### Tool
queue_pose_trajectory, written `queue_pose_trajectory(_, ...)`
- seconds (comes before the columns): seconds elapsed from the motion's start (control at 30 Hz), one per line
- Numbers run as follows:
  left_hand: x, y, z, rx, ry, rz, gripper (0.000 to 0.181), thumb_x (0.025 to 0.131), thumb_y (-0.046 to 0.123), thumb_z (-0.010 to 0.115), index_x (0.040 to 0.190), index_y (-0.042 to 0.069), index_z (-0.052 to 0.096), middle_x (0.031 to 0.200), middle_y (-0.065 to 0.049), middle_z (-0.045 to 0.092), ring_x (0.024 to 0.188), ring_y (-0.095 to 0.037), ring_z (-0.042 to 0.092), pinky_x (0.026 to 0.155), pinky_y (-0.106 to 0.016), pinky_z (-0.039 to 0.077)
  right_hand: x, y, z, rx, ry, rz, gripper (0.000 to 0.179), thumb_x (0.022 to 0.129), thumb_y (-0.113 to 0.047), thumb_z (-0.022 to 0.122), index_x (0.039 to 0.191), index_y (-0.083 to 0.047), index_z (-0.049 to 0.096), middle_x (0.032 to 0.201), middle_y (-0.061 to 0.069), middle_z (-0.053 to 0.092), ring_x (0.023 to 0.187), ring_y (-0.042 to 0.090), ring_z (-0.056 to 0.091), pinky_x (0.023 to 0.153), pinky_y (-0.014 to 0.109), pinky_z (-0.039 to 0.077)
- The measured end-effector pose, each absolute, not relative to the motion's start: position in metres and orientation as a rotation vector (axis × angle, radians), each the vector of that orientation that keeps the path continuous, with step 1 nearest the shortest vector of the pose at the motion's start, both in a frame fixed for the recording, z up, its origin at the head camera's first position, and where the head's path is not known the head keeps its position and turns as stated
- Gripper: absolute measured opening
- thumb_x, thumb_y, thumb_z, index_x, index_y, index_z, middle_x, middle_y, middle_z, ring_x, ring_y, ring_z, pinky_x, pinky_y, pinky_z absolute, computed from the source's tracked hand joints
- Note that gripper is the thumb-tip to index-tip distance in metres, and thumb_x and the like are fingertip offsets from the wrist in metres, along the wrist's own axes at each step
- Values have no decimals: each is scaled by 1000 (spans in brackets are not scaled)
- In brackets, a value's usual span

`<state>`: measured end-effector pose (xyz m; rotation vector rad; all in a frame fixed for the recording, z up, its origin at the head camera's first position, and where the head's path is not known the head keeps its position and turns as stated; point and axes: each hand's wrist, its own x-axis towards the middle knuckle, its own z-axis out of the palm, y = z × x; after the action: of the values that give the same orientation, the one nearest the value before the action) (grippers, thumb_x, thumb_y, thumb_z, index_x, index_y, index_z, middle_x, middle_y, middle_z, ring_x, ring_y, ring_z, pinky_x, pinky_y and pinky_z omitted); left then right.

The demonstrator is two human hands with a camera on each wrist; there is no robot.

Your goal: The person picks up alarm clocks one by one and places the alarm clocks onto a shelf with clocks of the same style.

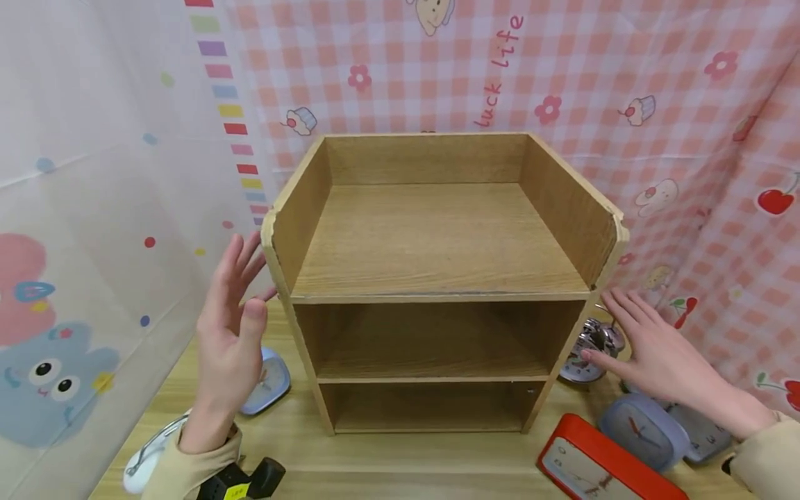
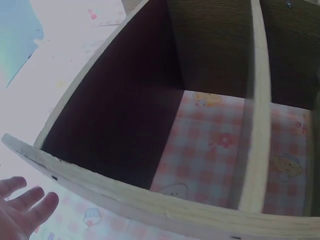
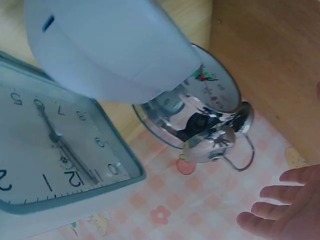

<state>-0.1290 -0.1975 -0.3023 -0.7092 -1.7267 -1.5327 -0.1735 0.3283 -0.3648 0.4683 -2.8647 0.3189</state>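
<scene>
A small wooden shelf unit (image 1: 412, 236) stands in the middle of the head view, with a walled top and two compartments below. My left hand (image 1: 228, 340) is raised beside its left side panel, fingers spread and holding nothing. Over on the right, my right hand (image 1: 662, 354) reaches toward the other side panel, fingers extended, nothing gripped. Close by that hand is a silver twin-bell alarm clock (image 1: 584, 355), partly covered by it. The left wrist view shows left fingers (image 2: 37, 207) near the shelf's edge (image 2: 125, 192); right fingers (image 3: 272, 210) appear by the side panel (image 3: 275, 65) in the right wrist view.
A red clock (image 1: 578, 455), a blue clock (image 1: 646, 434) and a grey square clock (image 3: 65, 145) crowd the right front. Left of the shelf lie another blue clock (image 1: 270, 382) and a white object with a metal handle (image 1: 146, 462). Patterned cloth (image 1: 387, 62) hangs behind.
</scene>
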Motion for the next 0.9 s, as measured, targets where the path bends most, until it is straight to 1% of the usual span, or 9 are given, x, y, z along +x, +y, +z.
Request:
queue_pose_trajectory(0.2, -136, -191, -289, -715, -1703, -1478, 64, 109, 28, 58, 163, 3, 33, 167, -9, 46, 148, -17, 53, 107, -18, 52, -190, 331, -362, 435, -2967, 345, 108, 90, -57, 78, 162, 8, 29, 164, 37, 33, 148, 61, 32, 114, 74, 33)
queue_pose_trajectory(0.43, -144, -187, -279, -728, -1654, -1415, 64, 109, 32, 58, 160, -1, 37, 162, -6, 53, 151, -16, 50, 125, -29, 39, -203, 335, -369, 487, -2947, 405, 106, 87, -49, 84, 158, 11, 34, 153, 37, 47, 134, 54, 49, 106, 72, 44)
queue_pose_trajectory(0.53, -144, -187, -275, -720, -1648, -1443, 61, 109, 30, 58, 159, 1, 40, 161, -5, 55, 151, -15, 49, 126, -30, 39, -205, 335, -372, 499, -2965, 411, 105, 87, -48, 84, 159, 8, 33, 124, 26, 66, 101, 34, 66, 97, 62, 52)
queue_pose_trajectory(0.6, -145, -185, -272, -701, -1659, -1436, 58, 109, 29, 58, 158, 1, 43, 159, -3, 56, 151, -15, 50, 125, -30, 39, -206, 337, -373, 489, -2990, 408, 106, 88, -49, 83, 160, 8, 31, 106, 17, 68, 81, 20, 63, 90, 55, 55)
queue_pose_trajectory(0.67, -146, -185, -269, -673, -1674, -1415, 54, 109, 28, 58, 155, 2, 48, 157, -1, 58, 149, -14, 52, 125, -30, 40, -209, 338, -374, 479, -3009, 419, 108, 88, -48, 84, 160, 11, 29, 96, 14, 66, 72, 14, 57, 84, 52, 54)
queue_pose_trajectory(0.7, -147, -185, -267, -658, -1678, -1404, 53, 109, 28, 58, 154, 1, 50, 156, 0, 60, 147, -14, 54, 124, -30, 41, -210, 338, -376, 482, -3002, 432, 108, 87, -47, 85, 159, 12, 29, 100, 17, 68, 76, 17, 59, 84, 54, 55)
queue_pose_trajectory(0.8, -149, -183, -266, -629, -1682, -1408, 48, 109, 27, 59, 149, 1, 56, 153, 2, 63, 140, -12, 60, 117, -25, 46, -214, 341, -378, 474, -2990, 472, 108, 85, -43, 87, 156, 16, 31, 121, 36, 67, 95, 40, 69, 92, 63, 54)
queue_pose_trajectory(0.87, -149, -183, -266, -618, -1687, -1425, 46, 108, 25, 60, 147, 0, 58, 152, 2, 64, 137, -11, 61, 110, -20, 49, -216, 344, -381, 467, -2979, 487, 106, 83, -41, 89, 154, 17, 34, 135, 43, 60, 112, 53, 66, 96, 68, 52)
queue_pose_trajectory(0.9, -149, -182, -267, -612, -1696, -1427, 45, 108, 23, 60, 147, 0, 58, 151, 2, 64, 137, -11, 62, 106, -19, 50, -216, 345, -382, 462, -2979, 490, 106, 82, -40, 89, 153, 17, 35, 135, 43, 60, 115, 56, 65, 96, 68, 52)
